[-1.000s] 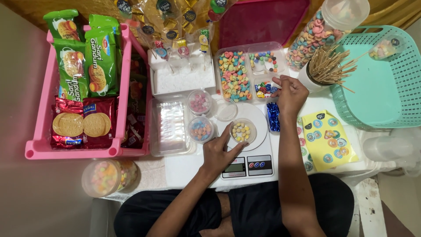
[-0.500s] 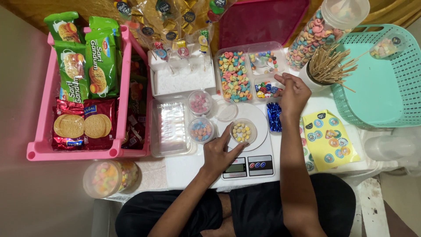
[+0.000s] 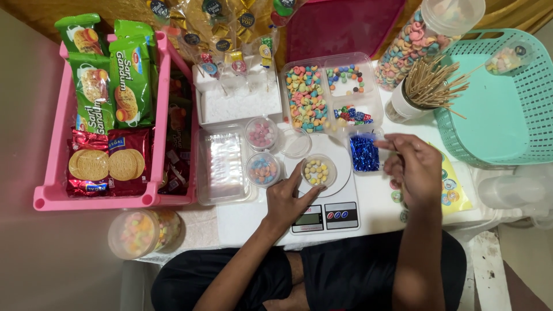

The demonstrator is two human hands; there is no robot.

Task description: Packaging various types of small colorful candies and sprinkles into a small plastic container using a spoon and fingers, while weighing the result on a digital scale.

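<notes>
Right hand is now withdrawn from the divided candy tray, where it reached a second ago; it hovers nearer the body, over the tub of blue foil pieces and the sticker sheet. Fingers loosely curled; contents not discernible.

**Layout around the fingers**

Left fingers against the small cup of sweets, set on the kitchen scale. Just left of them, two more filled cups, then a lidded box and, far left, a crate of biscuit packs. Beyond the fingertips, a divided tray of sweets. Right fingers beside a tub of foil pieces, over a sticker sheet. Behind those, a cup of skewers; further right, a basket.
</notes>
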